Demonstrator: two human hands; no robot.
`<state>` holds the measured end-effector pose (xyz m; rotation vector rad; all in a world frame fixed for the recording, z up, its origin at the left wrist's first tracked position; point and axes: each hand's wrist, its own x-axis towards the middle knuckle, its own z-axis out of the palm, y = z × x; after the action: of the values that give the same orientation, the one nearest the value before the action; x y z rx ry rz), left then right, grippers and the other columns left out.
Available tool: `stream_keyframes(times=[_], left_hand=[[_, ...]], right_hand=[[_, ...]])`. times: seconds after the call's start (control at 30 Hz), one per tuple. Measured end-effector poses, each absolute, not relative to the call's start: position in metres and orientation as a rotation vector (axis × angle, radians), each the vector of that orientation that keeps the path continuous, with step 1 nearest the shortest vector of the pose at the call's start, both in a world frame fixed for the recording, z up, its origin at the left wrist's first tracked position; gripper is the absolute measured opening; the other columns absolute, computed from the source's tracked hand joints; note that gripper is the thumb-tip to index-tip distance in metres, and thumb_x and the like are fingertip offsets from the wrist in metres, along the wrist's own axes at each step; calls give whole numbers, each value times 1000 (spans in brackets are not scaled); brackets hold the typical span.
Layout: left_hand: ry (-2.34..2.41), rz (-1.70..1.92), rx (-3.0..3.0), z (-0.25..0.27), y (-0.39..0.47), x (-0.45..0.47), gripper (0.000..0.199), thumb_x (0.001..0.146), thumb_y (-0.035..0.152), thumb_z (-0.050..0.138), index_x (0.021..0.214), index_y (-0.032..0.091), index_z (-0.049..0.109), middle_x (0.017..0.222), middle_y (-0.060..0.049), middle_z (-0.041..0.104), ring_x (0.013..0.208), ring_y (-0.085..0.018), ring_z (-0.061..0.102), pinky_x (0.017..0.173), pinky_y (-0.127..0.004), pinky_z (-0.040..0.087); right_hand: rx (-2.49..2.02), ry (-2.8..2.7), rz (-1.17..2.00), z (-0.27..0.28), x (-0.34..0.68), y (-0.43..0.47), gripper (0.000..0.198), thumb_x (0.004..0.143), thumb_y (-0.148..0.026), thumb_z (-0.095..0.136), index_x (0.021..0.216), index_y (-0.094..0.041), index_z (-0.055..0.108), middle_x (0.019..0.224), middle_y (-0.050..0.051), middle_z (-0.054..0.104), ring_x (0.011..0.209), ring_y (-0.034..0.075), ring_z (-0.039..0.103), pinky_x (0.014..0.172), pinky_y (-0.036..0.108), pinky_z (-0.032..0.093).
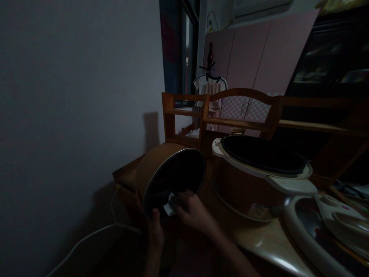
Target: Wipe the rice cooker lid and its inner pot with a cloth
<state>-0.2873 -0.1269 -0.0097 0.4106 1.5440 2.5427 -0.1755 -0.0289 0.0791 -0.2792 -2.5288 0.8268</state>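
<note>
A round inner pot (152, 165), tan outside and dark inside with a pale rim, is tilted so its mouth faces me. My left hand (155, 229) grips its lower left edge, the thumb over the rim and the other fingers mostly hidden beneath and behind. Inside the mouth, near the lower wall, my right hand (190, 209) is closed around a crumpled white tissue (169, 206); the hand is slightly blurred. Right of the pot stands a large cooker body (242, 188) with white handles and a dark, open interior.
A white-rimmed lid (300, 219) with a glass part lies at the right on the wooden tabletop (259, 238). A wooden shelf (239, 92) rises behind the cooker. The pale wall (80, 96) is close on the left, with a white cord (95, 232) hanging below.
</note>
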Motion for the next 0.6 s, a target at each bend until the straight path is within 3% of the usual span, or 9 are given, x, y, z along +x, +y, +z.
stream_keyframes(times=[0.1,0.17,0.3,0.43,0.6], left_hand=[[1608,2461,434,-8,-128,-286,66,79,65,53,125,17,55,135,-12,53,136,-28,35,113,-40,24],[1669,2452,456,-6,-129,-284,71,81,65,51,132,17,50,139,-12,50,139,-26,31,115,-39,20],[1756,2458,499,2,-130,-282,72,82,64,50,137,18,44,142,-11,47,142,-23,23,117,-39,13],[1790,2441,547,8,-132,-281,68,83,61,50,136,20,46,143,-10,47,144,-23,19,117,-40,12],[1808,2438,548,11,-133,-281,64,83,58,51,134,19,48,143,-10,47,144,-23,17,118,-42,10]], right_hand=[[-486,-2555,585,77,-196,-15,44,84,-23,56,128,-14,56,133,14,48,121,23,48,101,33,38],[-596,-2633,406,73,-211,-6,48,85,-28,55,131,-12,54,141,17,41,125,27,45,105,37,34],[-583,-2720,289,65,-231,3,40,87,-34,52,115,-9,66,137,21,46,122,31,46,106,42,31],[-546,-2785,243,58,-242,0,44,90,-37,48,113,-4,66,134,25,49,126,33,43,107,45,28],[-479,-2862,220,56,-247,-5,37,90,-36,46,105,-11,70,119,18,63,120,29,49,104,43,32]])
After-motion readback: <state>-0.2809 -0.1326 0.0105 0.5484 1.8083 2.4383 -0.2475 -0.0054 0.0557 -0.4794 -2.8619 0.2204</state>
